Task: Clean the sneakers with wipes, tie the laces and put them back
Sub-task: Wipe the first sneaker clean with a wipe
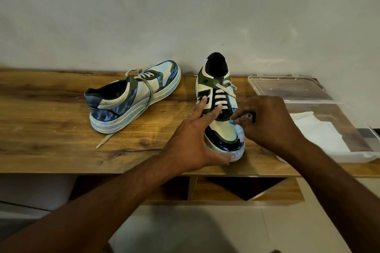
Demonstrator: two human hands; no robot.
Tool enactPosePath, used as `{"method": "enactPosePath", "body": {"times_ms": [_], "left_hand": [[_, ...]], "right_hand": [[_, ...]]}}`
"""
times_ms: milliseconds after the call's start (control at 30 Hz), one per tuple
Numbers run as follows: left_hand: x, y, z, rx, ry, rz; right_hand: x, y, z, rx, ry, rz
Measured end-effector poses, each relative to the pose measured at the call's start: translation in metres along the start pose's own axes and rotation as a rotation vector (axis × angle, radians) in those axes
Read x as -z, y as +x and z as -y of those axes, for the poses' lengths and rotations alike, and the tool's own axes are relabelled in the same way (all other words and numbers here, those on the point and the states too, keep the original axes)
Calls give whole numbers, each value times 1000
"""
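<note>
Sneakers in cream, olive and black sit on the wooden counter (51,109), and the right-hand sneaker (221,113) serves as the landmark: it stands toe toward the camera near the counter's front edge, heel toward the wall (185,16), its laces threaded but loose. The left hand (193,139) steadies this sneaker, its grip spread wide with straight fingers lying across the side panel and laces and the thumb pressed against the front of the toe sole. The right hand (269,121) is at the sneaker's far side of the toe, fingers curled into a tight grip pinching a crumpled white wipe (240,129) against the upper. Well to the left of that sneaker lies the other sneaker (133,96), resting at an angle with its heel nearer the camera, one untied lace (123,127) trailing over the sole onto the wood. Just right of the landmark sneaker sits a clear plastic box (349,139) holding white wipes (320,133), with its transparent lid (287,88) lying behind it.
</note>
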State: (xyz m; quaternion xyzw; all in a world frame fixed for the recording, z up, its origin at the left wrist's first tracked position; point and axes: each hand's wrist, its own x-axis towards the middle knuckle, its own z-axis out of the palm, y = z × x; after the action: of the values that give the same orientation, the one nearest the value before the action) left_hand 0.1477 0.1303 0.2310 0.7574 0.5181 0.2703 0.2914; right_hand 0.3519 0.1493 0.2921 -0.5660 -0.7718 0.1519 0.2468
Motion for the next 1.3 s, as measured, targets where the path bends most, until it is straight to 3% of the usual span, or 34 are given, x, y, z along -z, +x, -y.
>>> {"method": "enactPosePath", "body": {"times_ms": [100,233,333,533,667,733,867,933,1100,1300], "left_hand": [[0,1,1,-5,2,-14],[1,3,0,-11,-12,-41],[0,3,0,-17,-27,-59],[1,4,-3,-15,-17,-65],[5,7,-5,-10,-14,-46],[7,8,-5,8,-2,-34],[7,9,-6,14,7,-16],[7,8,-7,11,9,-23],[7,7,-6,13,-2,-24],[6,8,-3,15,6,-40]], "right_hand": [[-16,-2,8,36,-30,-51],[-13,-8,20,166,0,133],[5,-9,12,128,-8,232],[-16,-6,9,51,-53,-43],[-14,-11,22,153,-35,125],[-2,-10,17,120,-36,161],[-2,-7,3,35,-63,-38],[-10,-8,9,34,-56,-46],[5,-13,17,82,-45,202],[-4,-11,16,74,-14,31]]}}
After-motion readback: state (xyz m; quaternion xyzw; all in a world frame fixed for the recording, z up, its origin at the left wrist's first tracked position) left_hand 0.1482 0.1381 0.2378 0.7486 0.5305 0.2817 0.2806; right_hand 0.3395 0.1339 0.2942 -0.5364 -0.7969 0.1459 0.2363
